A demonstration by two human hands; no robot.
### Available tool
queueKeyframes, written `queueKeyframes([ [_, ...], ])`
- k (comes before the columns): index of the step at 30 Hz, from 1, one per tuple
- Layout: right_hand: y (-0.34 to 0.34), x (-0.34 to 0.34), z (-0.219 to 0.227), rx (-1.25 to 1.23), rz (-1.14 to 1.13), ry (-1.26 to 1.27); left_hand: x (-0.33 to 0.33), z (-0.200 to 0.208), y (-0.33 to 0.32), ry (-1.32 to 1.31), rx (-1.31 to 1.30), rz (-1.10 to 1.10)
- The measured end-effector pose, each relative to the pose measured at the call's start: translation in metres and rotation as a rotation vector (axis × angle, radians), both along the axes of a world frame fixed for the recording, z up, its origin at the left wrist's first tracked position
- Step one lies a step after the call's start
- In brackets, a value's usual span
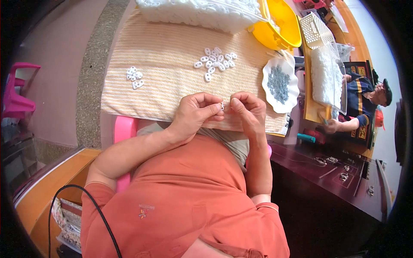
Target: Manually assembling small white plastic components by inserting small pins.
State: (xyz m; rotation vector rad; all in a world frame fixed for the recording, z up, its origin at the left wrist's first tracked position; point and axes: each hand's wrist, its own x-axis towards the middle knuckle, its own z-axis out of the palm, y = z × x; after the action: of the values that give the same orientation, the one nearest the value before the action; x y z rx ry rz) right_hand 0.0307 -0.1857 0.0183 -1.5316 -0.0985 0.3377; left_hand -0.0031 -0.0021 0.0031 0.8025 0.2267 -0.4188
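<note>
My left hand point(195, 114) pinches a small white plastic piece point(222, 105) between thumb and fingertips, above the near edge of a striped towel point(159, 47). Just right of it, my right hand point(251, 112) has thumb and forefinger pressed together; whatever they hold is too small to make out. Beyond both hands lies a loose cluster of white oval pieces with two holes each point(212, 64). Off to the left sits a smaller pile of white pieces point(134, 76). A white scalloped dish point(293, 91) at the right holds many small grey metal-looking parts point(278, 84).
At the far edge stand a clear bin of white pieces point(198, 13) and a yellow basin point(269, 36). Farther right are a perforated white basket point(316, 30), another clear bin point(343, 81) and a co-worker point(361, 99). A pink chair point(124, 129) is beneath my left arm.
</note>
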Motion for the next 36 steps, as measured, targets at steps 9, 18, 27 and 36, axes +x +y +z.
queueKeyframes([
  [9, 0.027, 0.04, -0.001, -0.522, 0.076, -0.394, -0.004, 0.004, 0.0, -0.068, 0.005, 0.063],
  [18, 0.054, 0.049, 0.003, -0.926, 0.148, -0.605, -0.004, 0.004, 0.003, -0.146, 0.003, 0.105],
  [27, 0.047, 0.05, 0.005, -0.833, 0.226, -0.586, -0.003, 0.001, 0.001, -0.146, -0.003, 0.116],
  [36, 0.036, 0.046, 0.0, -0.855, 0.105, -0.77, -0.002, 0.002, 0.001, -0.133, 0.013, 0.122],
])
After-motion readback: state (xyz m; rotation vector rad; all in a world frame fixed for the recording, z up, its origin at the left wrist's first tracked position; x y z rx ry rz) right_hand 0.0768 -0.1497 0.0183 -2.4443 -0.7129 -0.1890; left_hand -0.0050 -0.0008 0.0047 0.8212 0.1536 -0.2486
